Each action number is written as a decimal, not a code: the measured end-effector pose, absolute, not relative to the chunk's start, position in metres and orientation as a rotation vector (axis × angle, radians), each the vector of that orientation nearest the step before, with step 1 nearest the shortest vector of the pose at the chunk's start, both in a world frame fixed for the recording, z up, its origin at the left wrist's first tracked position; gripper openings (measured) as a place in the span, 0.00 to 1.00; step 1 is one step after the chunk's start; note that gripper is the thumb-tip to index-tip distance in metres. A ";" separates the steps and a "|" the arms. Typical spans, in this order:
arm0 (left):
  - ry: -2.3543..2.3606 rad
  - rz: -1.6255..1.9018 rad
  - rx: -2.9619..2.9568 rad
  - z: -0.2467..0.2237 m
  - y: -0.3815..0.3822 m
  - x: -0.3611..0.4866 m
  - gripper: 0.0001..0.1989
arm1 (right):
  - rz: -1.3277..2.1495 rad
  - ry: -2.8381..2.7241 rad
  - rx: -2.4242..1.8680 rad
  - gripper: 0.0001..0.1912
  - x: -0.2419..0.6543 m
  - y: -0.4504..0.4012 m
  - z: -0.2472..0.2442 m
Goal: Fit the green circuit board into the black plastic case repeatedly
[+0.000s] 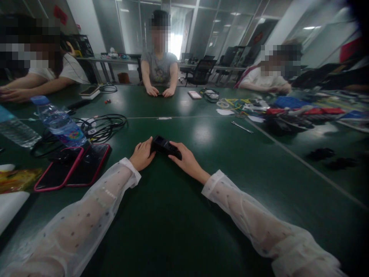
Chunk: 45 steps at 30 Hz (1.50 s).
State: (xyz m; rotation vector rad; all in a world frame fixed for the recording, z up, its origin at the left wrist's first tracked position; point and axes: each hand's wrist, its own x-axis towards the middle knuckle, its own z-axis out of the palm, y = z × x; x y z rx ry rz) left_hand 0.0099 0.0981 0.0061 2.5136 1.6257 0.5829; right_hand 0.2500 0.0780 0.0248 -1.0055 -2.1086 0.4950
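A small black handheld device [165,145] with a little screen at its left end lies on the green table [173,215], in front of me. My right hand [184,158] grips its right end, thumb on the near side and fingers on the far side. At the device's left end is my left hand [142,154], its fingertips close to or touching the edge; its fingers lie together, and I cannot make out whether they hold anything.
Left: two red-edged phones [96,163], water bottles [62,125] and coiled black cables [106,129]. Right: a wrench [241,127], a pile of cables and tools [300,111], dark objects [321,154]. A person [159,69] sits opposite, with others at both sides.
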 end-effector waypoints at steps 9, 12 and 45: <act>1.621 0.593 2.540 0.003 0.100 0.008 0.32 | 0.322 -1.899 -0.976 0.26 0.262 0.084 0.035; 1.616 0.555 2.551 0.003 0.101 0.008 0.31 | 0.178 -1.763 -1.103 0.26 0.287 0.103 0.034; 1.618 0.434 2.533 0.013 0.097 0.011 0.25 | -0.073 -1.668 -1.727 0.28 0.344 0.146 -0.002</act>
